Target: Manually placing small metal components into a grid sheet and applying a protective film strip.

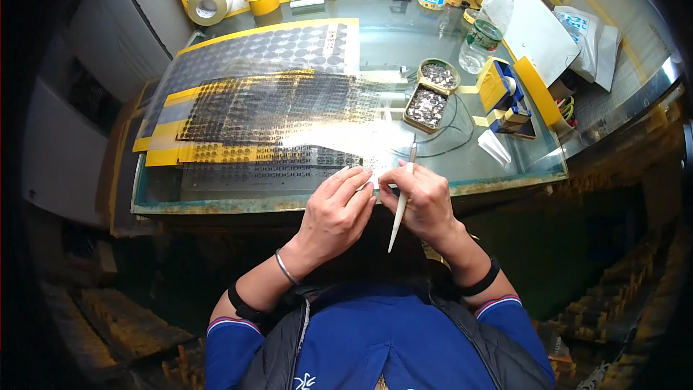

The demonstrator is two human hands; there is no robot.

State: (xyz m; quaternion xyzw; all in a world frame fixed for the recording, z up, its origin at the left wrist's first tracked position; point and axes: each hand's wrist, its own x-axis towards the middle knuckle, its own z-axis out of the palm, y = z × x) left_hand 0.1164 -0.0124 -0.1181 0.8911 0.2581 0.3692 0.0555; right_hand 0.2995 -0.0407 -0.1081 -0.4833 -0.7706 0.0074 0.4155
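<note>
Patterned sheets (242, 112) overlap on glass table (469, 170), reaching front edge. Left hand (338, 209) there, palm down, fingers bent together, grip unclear. Right hand (431, 201) just beside, angled inward, fingers curled around 1 slim white tool (398, 222).

White tool (398, 218) — sheet (271, 49) with grey discs.

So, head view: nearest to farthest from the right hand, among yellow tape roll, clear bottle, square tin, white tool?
1. White tool, in the right hand
2. Square tin, straight ahead
3. Clear bottle, ahead, right
4. Yellow tape roll, back left
</note>
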